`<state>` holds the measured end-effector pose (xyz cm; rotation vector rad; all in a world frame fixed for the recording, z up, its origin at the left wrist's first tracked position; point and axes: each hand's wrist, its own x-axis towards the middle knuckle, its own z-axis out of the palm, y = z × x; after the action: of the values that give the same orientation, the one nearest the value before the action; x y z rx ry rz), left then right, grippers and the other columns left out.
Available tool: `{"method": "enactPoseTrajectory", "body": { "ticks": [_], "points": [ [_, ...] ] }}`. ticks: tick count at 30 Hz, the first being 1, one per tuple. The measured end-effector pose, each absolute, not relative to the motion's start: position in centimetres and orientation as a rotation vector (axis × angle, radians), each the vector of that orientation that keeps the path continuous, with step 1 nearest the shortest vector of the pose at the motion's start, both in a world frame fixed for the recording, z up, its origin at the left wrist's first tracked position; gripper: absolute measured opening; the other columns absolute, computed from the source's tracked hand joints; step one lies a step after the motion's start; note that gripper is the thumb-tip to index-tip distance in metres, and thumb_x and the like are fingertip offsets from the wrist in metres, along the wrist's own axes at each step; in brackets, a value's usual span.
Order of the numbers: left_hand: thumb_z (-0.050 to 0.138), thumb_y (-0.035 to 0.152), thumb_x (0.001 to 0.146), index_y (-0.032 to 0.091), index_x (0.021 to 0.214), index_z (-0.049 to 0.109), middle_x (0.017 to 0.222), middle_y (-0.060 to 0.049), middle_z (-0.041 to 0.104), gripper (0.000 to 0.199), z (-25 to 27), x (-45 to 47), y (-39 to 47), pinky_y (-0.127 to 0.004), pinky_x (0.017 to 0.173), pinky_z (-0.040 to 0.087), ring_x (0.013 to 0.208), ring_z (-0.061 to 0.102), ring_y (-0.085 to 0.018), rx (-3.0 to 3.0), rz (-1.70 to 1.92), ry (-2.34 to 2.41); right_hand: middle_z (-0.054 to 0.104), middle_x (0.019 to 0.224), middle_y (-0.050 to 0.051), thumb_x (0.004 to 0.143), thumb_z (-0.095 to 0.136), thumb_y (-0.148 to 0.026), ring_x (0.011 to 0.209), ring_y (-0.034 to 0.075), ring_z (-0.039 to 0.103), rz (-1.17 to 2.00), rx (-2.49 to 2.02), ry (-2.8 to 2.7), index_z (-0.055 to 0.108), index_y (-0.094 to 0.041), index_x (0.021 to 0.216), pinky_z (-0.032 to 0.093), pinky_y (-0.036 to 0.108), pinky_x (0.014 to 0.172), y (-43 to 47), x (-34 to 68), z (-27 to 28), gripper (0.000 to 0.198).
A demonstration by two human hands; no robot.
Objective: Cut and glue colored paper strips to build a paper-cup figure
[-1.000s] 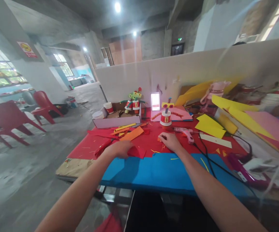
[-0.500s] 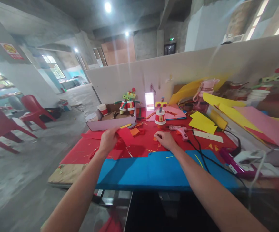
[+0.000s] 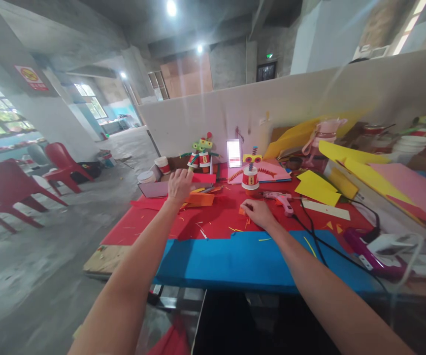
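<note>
My left hand (image 3: 180, 186) is raised over the left of the table, its fingers closed on a piece of red paper (image 3: 204, 178). Beneath that paper lies an orange sheet of paper (image 3: 200, 199). My right hand (image 3: 259, 213) rests low on the red surface, its fingertips pinched on a small orange paper piece (image 3: 242, 211). Just beyond the right hand stands a paper-cup figure (image 3: 250, 178) with yellow eyes and coiled paper arms. A pink glue gun (image 3: 278, 198) lies to the right of that hand.
A low cardboard box (image 3: 153, 190) stands at the back left, with more cup figures (image 3: 203, 154) behind it. Yellow paper (image 3: 318, 187), a white strip (image 3: 331, 209), black cables (image 3: 312, 231) and a purple device (image 3: 368, 251) occupy the right. Paper scraps dot the red covering (image 3: 124, 231).
My left hand has lifted the red paper up and away towards the box, exposing more of the orange sheet. The right hand keeps its place by the orange piece. The view has shifted slightly.
</note>
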<state>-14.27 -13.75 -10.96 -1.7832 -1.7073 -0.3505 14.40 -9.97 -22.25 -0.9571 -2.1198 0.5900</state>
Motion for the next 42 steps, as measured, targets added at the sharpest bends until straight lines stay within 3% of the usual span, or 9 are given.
{"method": "enactPoseTrajectory", "body": {
  "ticks": [10,17,21,27,30,32,35,42],
  "points": [
    [0.048,0.025,0.089,0.019,0.096,0.061,0.101,-0.01,0.06,0.016,-10.6,-8.7,-13.6,-0.039,0.083,0.035,0.1,0.049,-0.028,-1.698,-0.744,-1.604,0.068,0.07,0.003,0.085,0.054,-0.035,0.066,0.016,0.059,0.714,-0.91,-1.998,0.065,-0.019,0.074,0.039,0.027,0.064,-10.1,13.9,-21.9,0.022],
    [0.049,0.024,0.091,0.021,0.084,0.062,0.089,-0.007,0.062,0.015,-15.9,-4.8,-13.3,-0.036,0.078,0.035,0.089,0.049,-0.023,-1.938,-0.621,-1.287,0.069,0.073,0.007,0.082,0.041,-0.073,0.07,0.019,0.065,1.704,-0.559,-1.311,0.064,-0.019,0.086,0.051,0.034,0.071,-10.2,13.6,-20.9,0.059],
    [0.05,0.023,0.091,0.021,0.083,0.061,0.086,-0.006,0.06,0.014,-17.3,-4.3,-13.1,-0.035,0.079,0.035,0.088,0.048,-0.021,-2.067,-0.499,-1.119,0.071,0.073,0.009,0.087,0.032,-0.072,0.07,0.02,0.067,1.983,-0.552,-1.161,0.064,-0.017,0.096,0.052,0.033,0.066,-10.4,13.9,-20.2,0.064],
    [0.05,0.022,0.09,0.02,0.081,0.061,0.081,-0.006,0.055,0.014,-17.3,-4.3,-13.0,-0.035,0.078,0.035,0.087,0.046,-0.021,-2.128,-0.486,-1.136,0.07,0.076,0.006,0.089,0.035,-0.066,0.059,0.018,0.064,1.91,-0.653,-1.042,0.058,-0.02,0.112,0.052,0.031,0.055,-10.7,14.3,-19.6,0.056],
    [0.049,0.022,0.091,0.02,0.08,0.06,0.079,-0.006,0.055,0.016,-17.4,-4.5,-13.0,-0.035,0.077,0.035,0.086,0.046,-0.021,-2.137,-0.474,-1.148,0.067,0.081,0.003,0.082,0.054,-0.059,0.062,0.017,0.062,1.773,-0.713,-1.079,0.057,-0.023,0.113,0.051,0.03,0.054,-10.8,14.4,-19.7,0.047],
    [0.048,0.021,0.091,0.021,0.081,0.061,0.082,-0.007,0.056,0.016,-17.3,-4.7,-13.1,-0.035,0.076,0.036,0.087,0.046,-0.022,-2.148,-0.463,-1.164,0.066,0.089,0.001,0.073,0.069,-0.044,0.068,0.015,0.061,1.649,-0.755,-1.204,0.06,-0.024,0.11,0.051,0.028,0.058,-10.9,14.4,-19.8,0.043],
    [0.049,0.017,0.088,0.021,0.085,0.062,0.09,-0.008,0.059,0.014,-17.0,-5.5,-13.1,-0.036,0.077,0.036,0.093,0.047,-0.023,-2.15,-0.474,-1.232,0.065,0.101,0.002,0.066,0.072,-0.03,0.084,0.015,0.06,1.464,-0.756,-1.394,0.066,-0.023,0.103,0.049,0.027,0.072,-10.8,14.4,-20.2,0.038],
    [0.05,0.013,0.084,0.024,0.087,0.067,0.096,-0.009,0.065,0.02,-15.8,-8.9,-13.0,-0.04,0.079,0.037,0.097,0.049,-0.026,-1.981,-0.555,-1.543,0.067,0.095,0.001,0.07,0.066,-0.03,0.09,0.017,0.058,1.365,-0.785,-1.496,0.069,-0.02,0.09,0.044,0.028,0.08,-10.2,14.5,-20.6,0.022]
  ]
}}
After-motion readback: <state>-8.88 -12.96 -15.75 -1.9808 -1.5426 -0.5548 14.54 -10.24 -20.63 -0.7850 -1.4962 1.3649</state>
